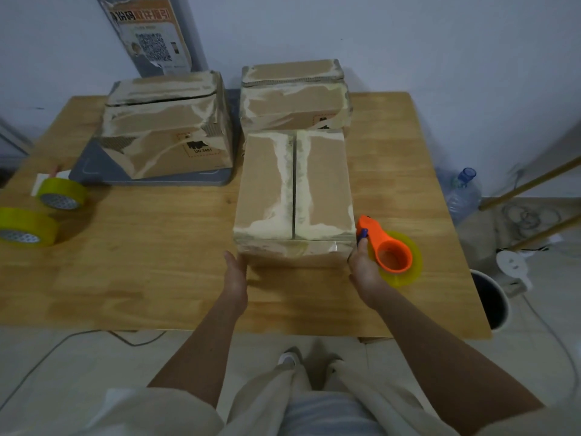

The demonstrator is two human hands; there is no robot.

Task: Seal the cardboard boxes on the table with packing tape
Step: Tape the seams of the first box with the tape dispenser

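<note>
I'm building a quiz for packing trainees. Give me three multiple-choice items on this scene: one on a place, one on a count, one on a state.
1. Where do the spare tape rolls lie?
A. the table's left edge
B. on a box
C. the floor

2. How many cardboard boxes are on the table?
A. two
B. three
C. five

3. What does the right hand do?
A. hangs idle
B. lifts a box
C. holds the orange tape dispenser

Answers:
1 A: the two yellow spare tape rolls sit at the left of the table.
2 B: three cardboard boxes show.
3 C: the right hand holds the orange tape dispenser beside the nearest box.
</note>
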